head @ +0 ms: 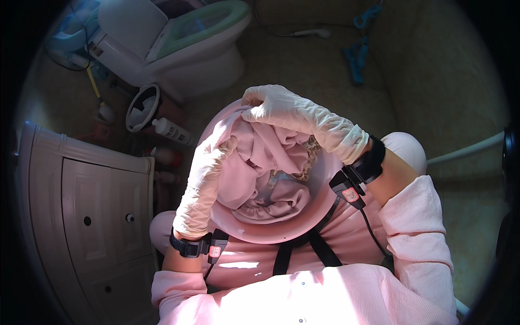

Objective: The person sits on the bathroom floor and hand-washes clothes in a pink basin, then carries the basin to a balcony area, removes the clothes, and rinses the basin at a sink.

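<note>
Both my hands wear thin whitish gloves and are over a pink plastic basin (260,237) in front of my lap. My left hand (215,158) grips the left side of a bunched pink waffle-textured garment (264,146). My right hand (272,106) pinches the same garment at its upper end, near the basin's far rim. Part of the garment, with a gathered edge, lies low in the basin. Beside it on the right is a patterned brownish cloth (310,156), partly covered. A little liquid seems to show between the folds.
Beyond the basin stands a white toilet (203,69) with a green seat. To the left are a small waste bin (156,99), a white bottle (172,131) and a white cabinet (105,203). A shower head (321,33) and a blue object (356,61) lie on the floor ahead.
</note>
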Motion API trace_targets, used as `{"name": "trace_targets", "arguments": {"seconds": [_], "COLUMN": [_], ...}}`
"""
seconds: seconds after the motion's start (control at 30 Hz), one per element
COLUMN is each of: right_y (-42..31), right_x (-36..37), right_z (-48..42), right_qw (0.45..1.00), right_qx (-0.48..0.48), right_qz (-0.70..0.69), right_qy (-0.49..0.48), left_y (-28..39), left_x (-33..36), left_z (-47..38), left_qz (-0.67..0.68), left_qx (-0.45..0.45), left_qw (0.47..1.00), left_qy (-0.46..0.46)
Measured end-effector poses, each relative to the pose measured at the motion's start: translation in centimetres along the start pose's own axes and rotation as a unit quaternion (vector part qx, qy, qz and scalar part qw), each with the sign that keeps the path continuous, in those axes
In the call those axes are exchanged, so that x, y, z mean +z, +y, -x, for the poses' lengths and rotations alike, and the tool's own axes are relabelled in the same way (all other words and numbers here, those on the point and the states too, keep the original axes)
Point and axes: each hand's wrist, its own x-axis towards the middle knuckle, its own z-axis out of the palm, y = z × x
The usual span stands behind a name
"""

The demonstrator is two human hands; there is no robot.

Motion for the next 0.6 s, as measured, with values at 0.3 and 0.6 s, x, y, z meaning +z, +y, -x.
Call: {"name": "trace_targets", "arguments": {"seconds": [0.3,0.6], "right_y": [0.5,-2.5], "right_x": [1.9,6.7], "right_z": [0.4,3.1], "right_qw": [0.997,0.994], "right_qx": [-0.06,-0.054], "right_qz": [-0.048,0.041], "right_qy": [-0.014,0.082], "left_y": [-0.7,-2.5], "left_x": [-0.1,0.2], "left_z": [-0.9,0.5], "left_qz": [0.305,-0.195], "left_qx": [-0.031,0.149], "left_qw": [0.952,0.968], "left_qy": [-0.018,0.053]}}
